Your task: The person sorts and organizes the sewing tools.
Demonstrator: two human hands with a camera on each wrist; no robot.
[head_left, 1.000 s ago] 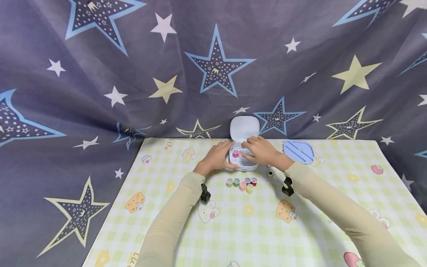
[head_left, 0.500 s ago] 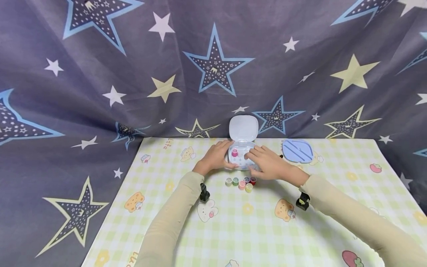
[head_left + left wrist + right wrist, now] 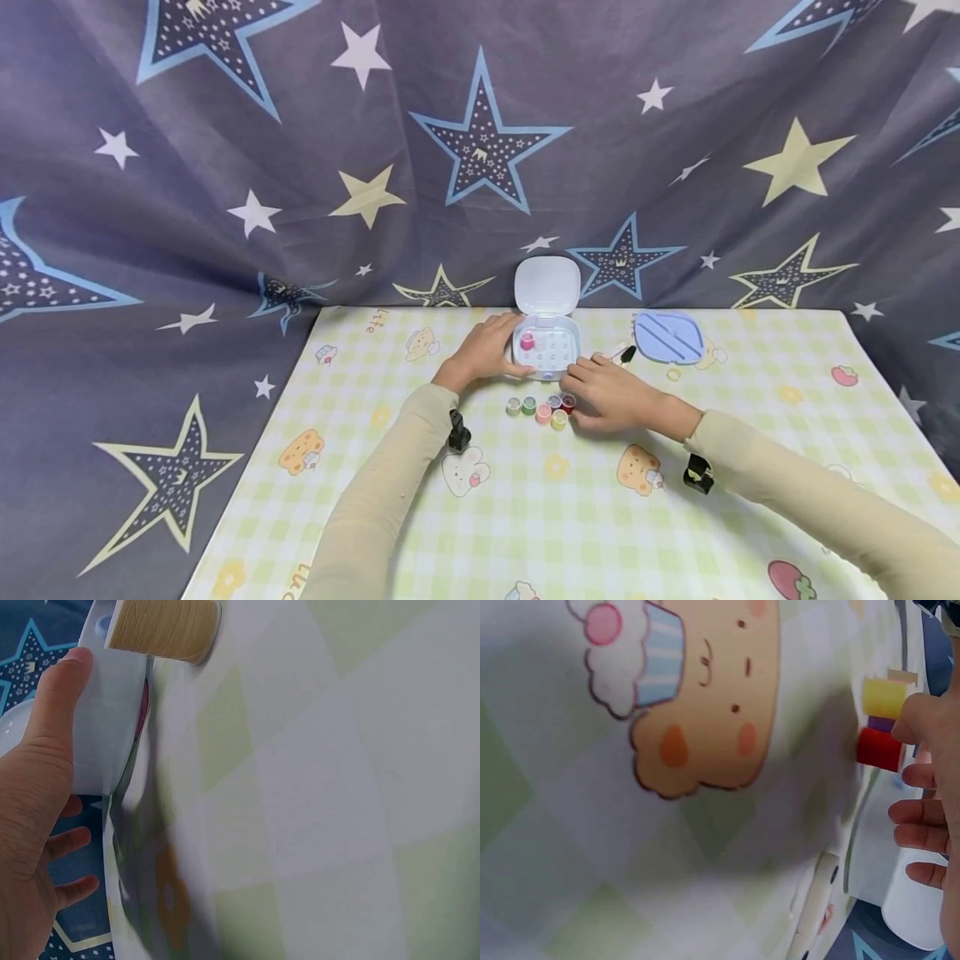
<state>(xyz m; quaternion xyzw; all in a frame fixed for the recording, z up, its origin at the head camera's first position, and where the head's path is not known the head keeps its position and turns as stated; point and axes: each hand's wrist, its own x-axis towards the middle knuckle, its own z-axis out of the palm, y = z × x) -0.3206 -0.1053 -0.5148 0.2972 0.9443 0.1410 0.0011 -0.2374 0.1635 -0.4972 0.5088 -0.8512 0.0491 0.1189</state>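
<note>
A white sewing box (image 3: 554,360) stands with its lid (image 3: 547,285) raised; short pegs cover its floor. Inside, at the back left, sits a pink thread spool (image 3: 527,341) with a pale spool (image 3: 540,343) beside it. My left hand (image 3: 487,348) grips the box's left side, thumb along the front corner. In front of the box several spools cluster: grey-beige (image 3: 513,407), green (image 3: 529,406), pink (image 3: 543,414), blue-violet (image 3: 554,402), yellow (image 3: 883,698) and red (image 3: 879,749). My right hand (image 3: 611,393) lies just right of them, thumb and fingertips close around the red spool, fingers relaxed.
Right of the box lies a flat blue tray (image 3: 668,337) with slanted grooves. Between them is a small black-ended item (image 3: 627,356). A star-printed curtain (image 3: 480,150) hangs right behind the checked tablecloth (image 3: 480,533).
My right hand has come out of the box and moved down to the right, beside the spools. The pale spool inside the box is now uncovered. My left hand stays on the box.
</note>
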